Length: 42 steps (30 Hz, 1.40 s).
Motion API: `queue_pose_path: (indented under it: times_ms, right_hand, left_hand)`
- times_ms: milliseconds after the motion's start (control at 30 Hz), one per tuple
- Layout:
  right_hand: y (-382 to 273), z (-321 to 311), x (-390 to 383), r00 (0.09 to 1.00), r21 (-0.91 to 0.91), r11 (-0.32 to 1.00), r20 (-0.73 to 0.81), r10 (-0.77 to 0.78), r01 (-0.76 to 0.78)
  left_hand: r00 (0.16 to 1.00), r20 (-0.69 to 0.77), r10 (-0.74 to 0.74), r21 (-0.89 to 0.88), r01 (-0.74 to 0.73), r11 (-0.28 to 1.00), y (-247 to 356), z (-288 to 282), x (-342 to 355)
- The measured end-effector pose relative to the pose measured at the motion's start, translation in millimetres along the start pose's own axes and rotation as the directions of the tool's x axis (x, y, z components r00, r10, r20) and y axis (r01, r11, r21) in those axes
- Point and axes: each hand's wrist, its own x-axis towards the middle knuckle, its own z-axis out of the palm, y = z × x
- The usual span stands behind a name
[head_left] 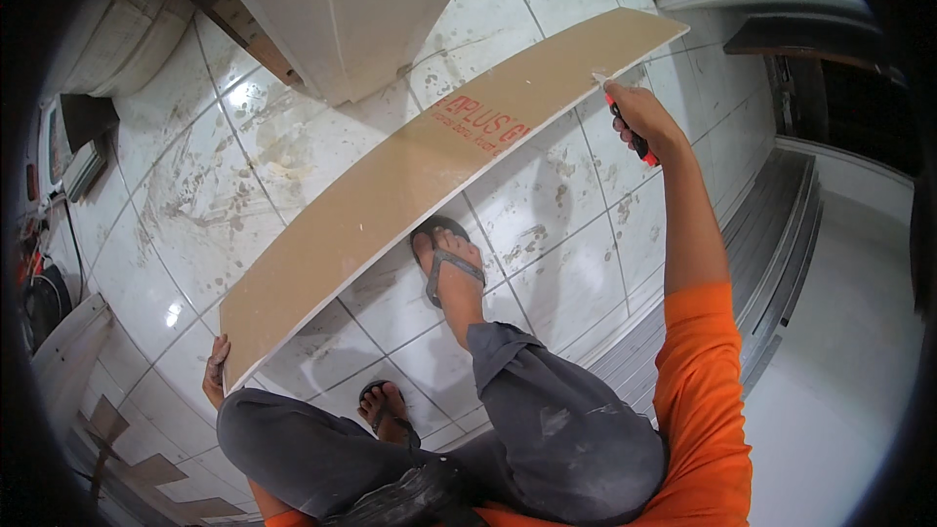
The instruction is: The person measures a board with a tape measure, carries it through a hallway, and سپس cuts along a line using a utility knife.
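Observation:
A long strip of plasterboard [361, 200] with brown paper facing, red print and a white core edge slants from my lower left to the far right. At its lower left end my left hand [217, 366] grips the edge, fingers partly hidden by the board. My right hand [642, 119] is closed around a red and black utility knife [642, 148]. The knife's front end is at the near long edge of the board, close to the far right end. A small rough, whitish nick [598, 78] shows there; the blade itself is too small to make out.
White floor tiles [556, 197] are smeared with dust and footprints. A pale panel [351, 15] stands beyond the strip. Grey slatted lengths [747, 263] lie along the right. Tools and a cable [76, 244] are at the far left. My sandalled foot [454, 268] is beside the board.

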Motion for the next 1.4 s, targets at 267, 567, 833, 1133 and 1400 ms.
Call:
queue_pose_path:
  times_ms: [267,567,833,1133,1400]
  right_hand:
    - [4.9,-1.1,3.7,0.994,-0.038,0.997,-0.082,-0.073,0.070]
    - [-0.8,6.4,-20.8,1.000,-0.061,0.998,-0.002,-0.012,0.012]
    - [-8.2,22.3,-31.1,0.995,-0.046,0.998,0.095,-0.029,0.034]
    - [0.0,0.9,-12.0,0.995,0.000,0.998,-0.079,-0.055,0.056]
    - [5.6,10.1,-16.8,0.999,-0.105,0.994,0.012,-0.035,0.037]
  left_hand:
    - [0.998,0.040,0.050,0.098,-0.054,0.994,2.3,4.6,1.2]
    - [0.988,-0.088,-0.129,-0.109,0.119,0.987,6.4,10.8,0.9]
    - [0.994,-0.068,-0.083,-0.099,0.076,0.992,-0.2,4.9,-1.4]
    - [0.996,0.037,0.081,0.039,-0.082,0.996,6.2,10.9,-3.2]
    - [0.999,-0.021,0.039,-0.019,-0.039,0.999,7.0,12.5,-6.3]
